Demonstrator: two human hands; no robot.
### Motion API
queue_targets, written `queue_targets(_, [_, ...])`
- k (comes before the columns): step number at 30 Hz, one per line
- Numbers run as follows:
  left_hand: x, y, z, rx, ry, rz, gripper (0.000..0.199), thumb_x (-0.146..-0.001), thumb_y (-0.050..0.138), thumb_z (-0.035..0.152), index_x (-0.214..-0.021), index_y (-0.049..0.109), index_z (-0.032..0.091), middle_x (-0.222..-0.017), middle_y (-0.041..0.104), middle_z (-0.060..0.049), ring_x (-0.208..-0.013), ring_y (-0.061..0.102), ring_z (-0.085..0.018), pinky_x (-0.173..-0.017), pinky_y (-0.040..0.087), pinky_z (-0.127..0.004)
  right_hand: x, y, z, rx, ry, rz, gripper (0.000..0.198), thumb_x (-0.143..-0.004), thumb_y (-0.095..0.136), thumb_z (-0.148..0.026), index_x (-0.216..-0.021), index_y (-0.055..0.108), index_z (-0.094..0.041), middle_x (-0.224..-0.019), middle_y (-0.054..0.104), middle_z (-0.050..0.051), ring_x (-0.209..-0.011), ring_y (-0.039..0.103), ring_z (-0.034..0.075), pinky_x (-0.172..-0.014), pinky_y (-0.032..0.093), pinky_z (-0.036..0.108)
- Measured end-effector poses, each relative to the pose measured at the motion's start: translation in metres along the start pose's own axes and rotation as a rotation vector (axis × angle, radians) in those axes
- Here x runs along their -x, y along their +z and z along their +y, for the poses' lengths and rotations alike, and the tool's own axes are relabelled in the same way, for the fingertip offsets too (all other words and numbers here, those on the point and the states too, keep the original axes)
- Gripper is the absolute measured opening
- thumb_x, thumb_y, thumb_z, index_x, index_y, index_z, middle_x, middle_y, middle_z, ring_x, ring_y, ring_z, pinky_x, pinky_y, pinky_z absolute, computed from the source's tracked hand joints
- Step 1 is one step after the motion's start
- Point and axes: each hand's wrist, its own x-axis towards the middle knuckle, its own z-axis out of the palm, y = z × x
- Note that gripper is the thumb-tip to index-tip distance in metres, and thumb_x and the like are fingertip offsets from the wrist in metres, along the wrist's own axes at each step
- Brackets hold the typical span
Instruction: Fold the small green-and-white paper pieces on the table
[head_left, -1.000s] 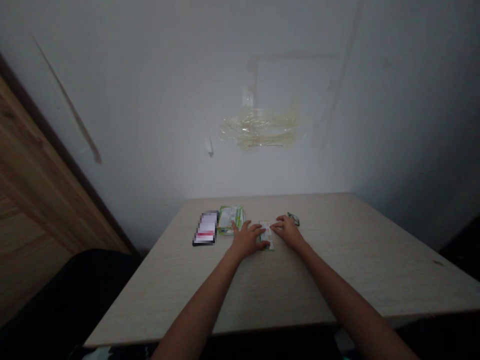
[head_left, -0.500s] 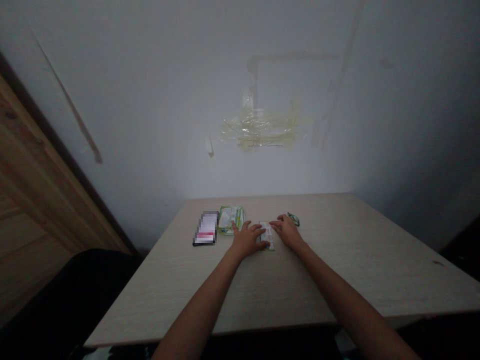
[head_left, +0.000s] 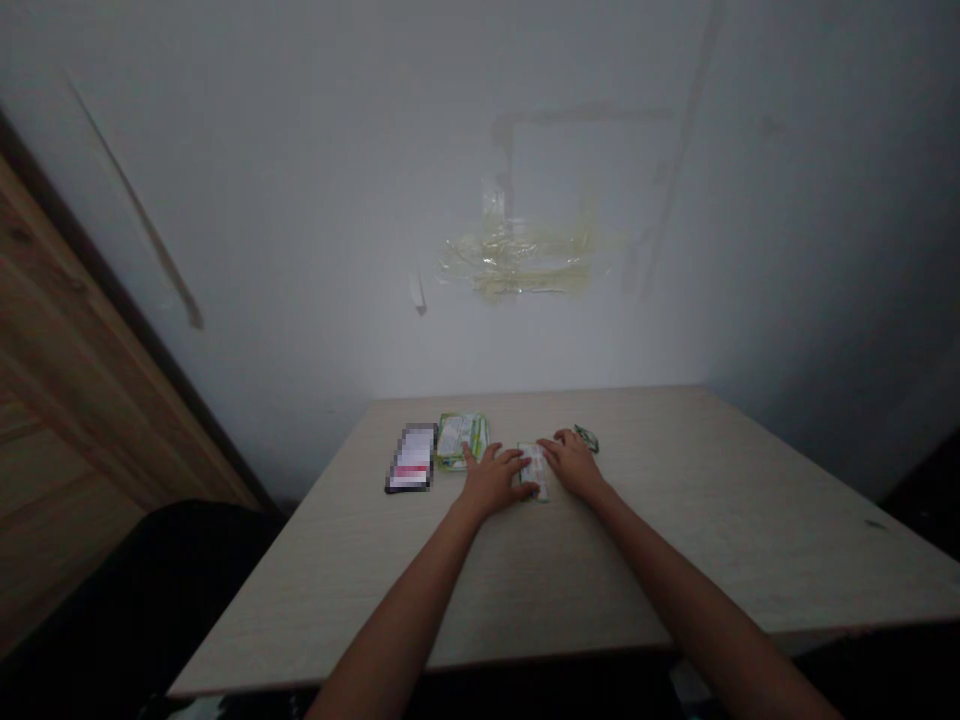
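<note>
A flat white-and-green printed packet (head_left: 535,472), narrow and maybe folded, lies on the table between my two hands. My left hand (head_left: 491,484) is spread over its left side, with the fingertips and thumb resting on it and the fingers apart. From the right, my right hand (head_left: 574,466) touches the packet's upper right edge with its fingertips, the fingers slightly bent and apart. Just beyond that hand lies a small dark green-and-white piece (head_left: 587,438), partly covered by it. Several similar green-and-white packets (head_left: 463,437) are piled behind my left hand.
A phone (head_left: 412,458) with a blurred-out screen lies left of the pile. The pale wooden table (head_left: 570,590) meets a wall with peeling clear tape (head_left: 525,262). A dark rounded object (head_left: 172,570) and wooden boards (head_left: 67,330) stand to the left.
My right hand's fingers have shifted very slightly on the packet's upper edge. My left hand and the packet look nearly unmoved.
</note>
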Motion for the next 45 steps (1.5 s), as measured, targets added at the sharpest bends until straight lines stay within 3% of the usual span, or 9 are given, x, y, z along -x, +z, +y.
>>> queue_targets(16, [0.002, -0.002, 0.002, -0.004, -0.024, -0.005, 0.057, -0.081, 0.049, 0.072, -0.131, 0.053, 0.046, -0.141, 0.055, 0.002, -0.136, 0.034, -0.037, -0.104, -0.008, -0.08, -0.001, 0.002, 0.007, -0.184, 0.019, 0.041, 0.03, -0.084, 0.062, -0.036, -0.109, 0.073, -0.022, -0.111, 0.062, 0.009, -0.11, 0.054, 0.022, -0.101, 0.037, 0.038])
queue_targets(29, [0.002, -0.004, 0.002, -0.022, -0.029, -0.015, 0.058, -0.08, 0.05, 0.073, -0.132, 0.052, 0.047, -0.142, 0.054, 0.002, -0.137, 0.034, -0.037, -0.104, -0.005, -0.081, 0.003, -0.014, 0.005, -0.215, 0.03, -0.089, 0.042, -0.078, 0.07, -0.035, -0.117, 0.07, -0.019, -0.128, 0.057, 0.014, -0.121, 0.051, 0.026, -0.108, 0.034, 0.039])
queue_targets(45, [0.002, -0.002, 0.001, -0.013, -0.029, -0.008, 0.056, -0.082, 0.049, 0.071, -0.132, 0.051, 0.048, -0.143, 0.053, 0.003, -0.138, 0.033, -0.038, -0.103, -0.008, -0.081, 0.01, -0.018, 0.01, -0.196, -0.028, -0.195, 0.063, -0.072, 0.075, -0.042, -0.13, 0.061, -0.021, -0.143, 0.047, 0.017, -0.133, 0.043, 0.031, -0.111, 0.031, 0.044])
